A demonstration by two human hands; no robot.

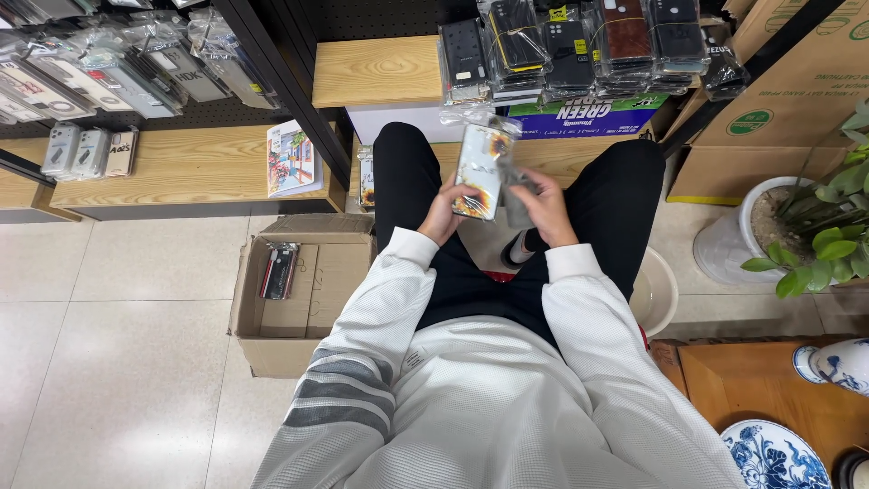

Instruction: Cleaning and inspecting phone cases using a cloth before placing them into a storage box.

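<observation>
The left hand (445,210) grips a clear-wrapped phone case with a sunflower print (481,169), upright above the lap. The right hand (546,205) is closed on a grey object (517,201), mostly hidden by its fingers and hard to make out. Left of the knees, an open brown cardboard box (299,303) on the floor holds one packaged case (279,270). Stacked dark cases (579,41) crowd the wooden shelf (376,71) ahead, partly cut off.

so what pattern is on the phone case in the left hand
A sunflower print on a pale, marbled ground, phone case in left hand; head view.
</observation>
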